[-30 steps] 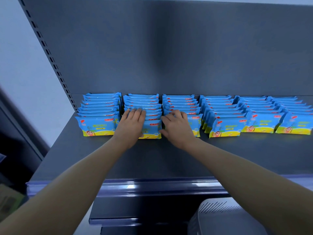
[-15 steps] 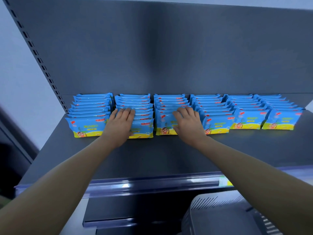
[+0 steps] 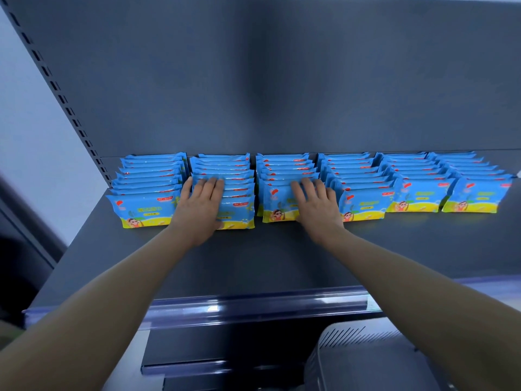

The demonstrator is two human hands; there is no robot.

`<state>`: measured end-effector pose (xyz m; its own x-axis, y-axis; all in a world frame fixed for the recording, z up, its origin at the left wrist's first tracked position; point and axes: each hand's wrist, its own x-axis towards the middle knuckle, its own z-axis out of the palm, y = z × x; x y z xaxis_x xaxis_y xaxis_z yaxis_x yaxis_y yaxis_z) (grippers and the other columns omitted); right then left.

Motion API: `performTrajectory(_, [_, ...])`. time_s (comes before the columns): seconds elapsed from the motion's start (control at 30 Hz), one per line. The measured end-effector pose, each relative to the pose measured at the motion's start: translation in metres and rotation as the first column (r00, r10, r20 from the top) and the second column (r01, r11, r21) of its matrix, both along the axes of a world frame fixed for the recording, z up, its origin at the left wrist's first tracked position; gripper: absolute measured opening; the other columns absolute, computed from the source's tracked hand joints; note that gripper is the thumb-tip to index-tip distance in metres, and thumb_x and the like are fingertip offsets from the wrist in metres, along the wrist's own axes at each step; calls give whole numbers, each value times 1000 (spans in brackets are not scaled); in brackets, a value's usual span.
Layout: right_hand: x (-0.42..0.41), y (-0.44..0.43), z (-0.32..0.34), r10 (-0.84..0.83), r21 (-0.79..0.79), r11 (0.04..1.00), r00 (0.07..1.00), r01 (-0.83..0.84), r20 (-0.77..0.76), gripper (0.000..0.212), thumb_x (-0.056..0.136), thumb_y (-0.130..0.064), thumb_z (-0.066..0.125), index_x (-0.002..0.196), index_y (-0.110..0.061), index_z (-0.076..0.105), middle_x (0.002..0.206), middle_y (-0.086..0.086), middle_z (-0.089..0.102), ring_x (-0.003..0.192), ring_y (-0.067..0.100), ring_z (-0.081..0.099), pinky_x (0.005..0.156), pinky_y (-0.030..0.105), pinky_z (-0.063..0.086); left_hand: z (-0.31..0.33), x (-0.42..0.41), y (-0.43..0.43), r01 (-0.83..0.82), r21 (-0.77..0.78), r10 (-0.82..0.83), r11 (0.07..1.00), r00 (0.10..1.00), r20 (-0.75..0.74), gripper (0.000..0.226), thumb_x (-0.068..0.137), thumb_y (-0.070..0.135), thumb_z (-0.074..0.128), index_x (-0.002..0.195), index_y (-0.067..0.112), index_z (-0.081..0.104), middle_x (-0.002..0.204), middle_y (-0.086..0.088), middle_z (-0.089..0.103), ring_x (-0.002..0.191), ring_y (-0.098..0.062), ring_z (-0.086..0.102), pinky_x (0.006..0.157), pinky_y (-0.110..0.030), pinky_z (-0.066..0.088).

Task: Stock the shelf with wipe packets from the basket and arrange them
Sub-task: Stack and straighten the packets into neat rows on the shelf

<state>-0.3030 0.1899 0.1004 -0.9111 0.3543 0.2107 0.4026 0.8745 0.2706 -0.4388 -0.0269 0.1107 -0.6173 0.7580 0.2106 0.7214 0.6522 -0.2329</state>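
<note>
Hands are both spread flat and grip nothing. The left hand (image 3: 201, 204) lies with straight fingers over the tops of the second row (image 3: 236, 213) of wipe packets from the left. The right hand (image 3: 317, 206) lies likewise across the front face and top edge of the third row (image 3: 277, 204), toward that row's right side. Judgement: this is a pressing, squaring contact rather than a pick, since palms laid on the leaning packets would steady them toward the back panel (image 3: 282, 80) and level their fronts. The wipe packets (image 3: 417, 196) stand in six rows across the middle of the frame, each row shingled at the rear of the shelf (image 3: 253, 263). Printed faces point forward, presumably so the labels read from the aisle. Fronts appear uneven: the four rows toward the left reach lower in the frame than the two at the right, which seems the point left to correct, though lens curvature may exaggerate it. A wide bare strip of shelf separates the rows from the clear price rail (image 3: 253, 306). The grey slotted basket (image 3: 366, 359) sits at lower right, below the shelf edge; its contents cannot be seen.
</note>
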Motion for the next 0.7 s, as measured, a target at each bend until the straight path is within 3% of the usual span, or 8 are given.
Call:
performTrajectory(0.13, [0,3,-1,13,-4,1000,1000,-13,2,83,79,-22,69,143,-15,17,145,9,29,133,33,29,105,43,32,2,1,0,26,44,-26,999,1000,5,93,82,48,60,147,11,5,150,-5,21,140,-24,19,117,-45,0])
performTrajectory(0.23, [1,4,-2,18,-5,1000,1000,-19,-8,83,82,-24,66,145,-14,14,146,9,27,135,33,27,106,44,30,4,2,0,98,117,-100,988,995,7,82,79,43,66,142,10,25,143,-7,34,134,-26,29,117,-44,3])
performTrajectory(0.37, [3,3,0,32,-1,999,999,-32,-28,82,82,-25,66,146,-13,15,145,10,29,134,34,28,106,44,30,9,4,2,170,176,-170,970,985,-18,54,75,29,74,118,4,50,125,-14,49,120,-32,44,115,-45,15])
performTrajectory(0.5, [7,3,2,47,-5,999,998,-47,-34,85,81,-30,67,146,-14,15,146,11,29,135,34,27,107,45,30,13,5,6,180,172,-182,969,983,-1,46,72,23,77,106,-1,56,115,-18,52,111,-37,46,110,-47,23])
performTrajectory(0.7, [15,6,8,55,-27,998,997,-57,-53,88,79,-37,71,146,-15,19,147,11,30,135,34,28,106,45,30,17,11,22,200,215,-221,956,972,78,41,76,27,73,105,2,58,115,-11,48,114,-30,38,110,-35,14])
